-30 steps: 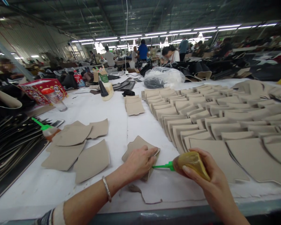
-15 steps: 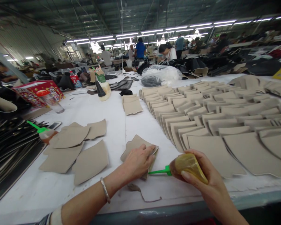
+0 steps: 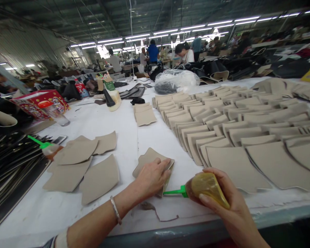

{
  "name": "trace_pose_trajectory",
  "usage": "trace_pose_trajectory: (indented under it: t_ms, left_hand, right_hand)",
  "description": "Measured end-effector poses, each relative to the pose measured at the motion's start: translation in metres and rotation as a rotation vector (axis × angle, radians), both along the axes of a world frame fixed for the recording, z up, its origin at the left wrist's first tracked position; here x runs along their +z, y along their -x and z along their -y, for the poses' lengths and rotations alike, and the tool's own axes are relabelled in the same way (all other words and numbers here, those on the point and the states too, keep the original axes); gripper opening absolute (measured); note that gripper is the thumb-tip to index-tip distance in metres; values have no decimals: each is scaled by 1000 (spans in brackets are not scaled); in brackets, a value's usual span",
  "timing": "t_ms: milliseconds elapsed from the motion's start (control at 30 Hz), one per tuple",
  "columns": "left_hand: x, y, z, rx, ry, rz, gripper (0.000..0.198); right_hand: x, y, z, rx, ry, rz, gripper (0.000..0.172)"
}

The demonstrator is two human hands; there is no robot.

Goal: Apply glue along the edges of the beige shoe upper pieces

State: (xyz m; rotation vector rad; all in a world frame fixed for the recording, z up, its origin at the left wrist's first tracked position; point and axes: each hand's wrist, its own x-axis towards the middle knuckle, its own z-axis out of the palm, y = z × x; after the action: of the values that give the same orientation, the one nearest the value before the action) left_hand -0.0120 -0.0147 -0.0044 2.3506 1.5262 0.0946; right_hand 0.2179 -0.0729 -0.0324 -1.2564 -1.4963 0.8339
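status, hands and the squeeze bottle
Left hand pressing down on tan piece. Right hand gripping squeeze bottle, green nozzle at the piece's edge. Nothing in the way.

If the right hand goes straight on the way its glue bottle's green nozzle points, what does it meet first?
Probably the near edge of the tan curved fabric piece pinned under the left hand. The right hand aims the amber squeeze bottle and its green nozzle leftward at it; contact is unclear.

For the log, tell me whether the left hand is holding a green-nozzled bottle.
No, the left hand lies flat on a beige piece; the right hand grips the bottle.
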Motion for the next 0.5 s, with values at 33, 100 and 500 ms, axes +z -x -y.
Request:
trace_pose_trajectory:
  t_ms: [33, 100, 500]
  left_hand:
    - [0, 0, 0, 1, -1, -1, 41]
    - [0, 0, 0, -1, -2, 2, 41]
    - [-1, 0, -1, 2, 13, -2, 41]
  right_hand:
    - [1, -2, -1, -3, -4, 6, 48]
    - [1, -4, -2, -58, -36, 43, 47]
    - [0, -6, -4, -71, -86, 56, 45]
